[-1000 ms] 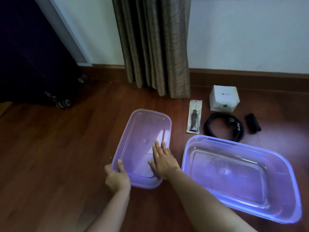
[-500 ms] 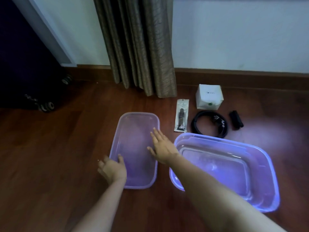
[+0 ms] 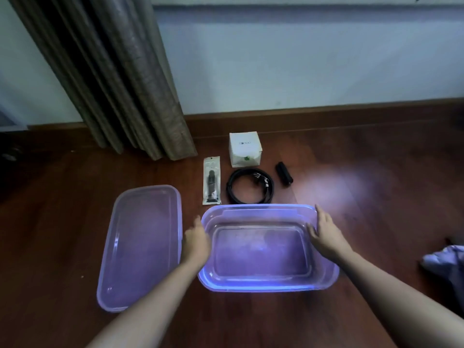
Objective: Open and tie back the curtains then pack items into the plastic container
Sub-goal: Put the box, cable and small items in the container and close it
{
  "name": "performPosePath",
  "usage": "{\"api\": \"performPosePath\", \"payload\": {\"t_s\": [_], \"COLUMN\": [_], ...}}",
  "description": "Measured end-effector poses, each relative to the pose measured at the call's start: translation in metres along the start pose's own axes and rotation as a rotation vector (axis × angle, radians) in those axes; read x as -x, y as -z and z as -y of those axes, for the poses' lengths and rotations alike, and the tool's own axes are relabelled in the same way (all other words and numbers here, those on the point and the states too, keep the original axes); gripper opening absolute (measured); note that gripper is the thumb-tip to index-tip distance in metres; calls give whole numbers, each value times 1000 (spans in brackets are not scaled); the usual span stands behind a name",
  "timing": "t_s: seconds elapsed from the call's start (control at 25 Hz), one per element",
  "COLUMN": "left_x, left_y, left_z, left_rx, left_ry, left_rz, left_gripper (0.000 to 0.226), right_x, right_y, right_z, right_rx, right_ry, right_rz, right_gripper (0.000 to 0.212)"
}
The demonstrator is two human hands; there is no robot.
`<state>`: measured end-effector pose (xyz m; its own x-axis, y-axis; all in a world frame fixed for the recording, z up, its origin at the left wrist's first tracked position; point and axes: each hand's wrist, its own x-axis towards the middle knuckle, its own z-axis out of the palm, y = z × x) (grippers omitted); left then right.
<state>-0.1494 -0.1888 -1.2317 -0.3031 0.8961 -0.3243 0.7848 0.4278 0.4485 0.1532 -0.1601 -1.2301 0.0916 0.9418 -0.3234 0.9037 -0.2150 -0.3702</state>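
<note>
The clear plastic container (image 3: 266, 287) sits open on the wooden floor (image 3: 376, 222), right in front of the person and just right of centre, and nothing lies inside it. Both hands are at its short ends. The left hand (image 3: 197, 241) lies against the outside of the left wall, fingers stretched forward rather than curled; it is a little blurred, so I cannot tell whether the thumb hooks over the rim. The right hand (image 3: 326, 234) rests on the right rim with straight fingers along the outer edge and the thumb inside the tub — a loose, flat touch, not a closed grasp.

Just beside the container on the left, apart from it by a narrow strip of floor, the lid (image 3: 140, 247) lies flat.

Behind the far rim the items wait in a cluster: a narrow clear packet (image 3: 211, 180) with something dark inside, a coiled black cable (image 3: 249, 185) nearly touching the rim, a white box (image 3: 244, 149) behind the cable, and a small black cylinder (image 3: 284, 173) to the right.

Further back the brown curtain (image 3: 120, 84) hangs gathered, its hem reaching the floor by the baseboard (image 3: 326, 111). At the right edge lies a pale crumpled cloth (image 3: 444, 262) — well apart from the container.
</note>
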Motion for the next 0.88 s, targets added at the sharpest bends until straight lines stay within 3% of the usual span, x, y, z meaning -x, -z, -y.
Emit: {"api": "performPosePath", "payload": {"t_s": [0.12, 0.2, 0.32, 0.48, 0.68, 0.88], "left_x": [6, 1, -38, -111, -174, -208], "left_y": [2, 9, 17, 16, 3, -26], "left_z": [3, -8, -38, -96, -144, -156], "left_rx": [9, 44, 81, 130, 225, 199], "left_ry": [20, 27, -160, -201, -54, -115], "left_rz": [-11, -91, -167, -147, -132, 15], "left_gripper": [46, 58, 56, 44, 57, 65], "right_x": [2, 0, -2, -5, -7, -9], "right_y": [-4, -7, -13, -14, -17, -21], "right_z": [-5, -5, -5, -7, -7, -11], "right_rx": [-155, -147, -154, -156, -123, -94], "right_ry": [-53, -98, -111, -85, -89, -63], "right_rz": [-55, -68, -79, -84, -120, -160], "right_gripper": [61, 62, 56, 60, 69, 70]}}
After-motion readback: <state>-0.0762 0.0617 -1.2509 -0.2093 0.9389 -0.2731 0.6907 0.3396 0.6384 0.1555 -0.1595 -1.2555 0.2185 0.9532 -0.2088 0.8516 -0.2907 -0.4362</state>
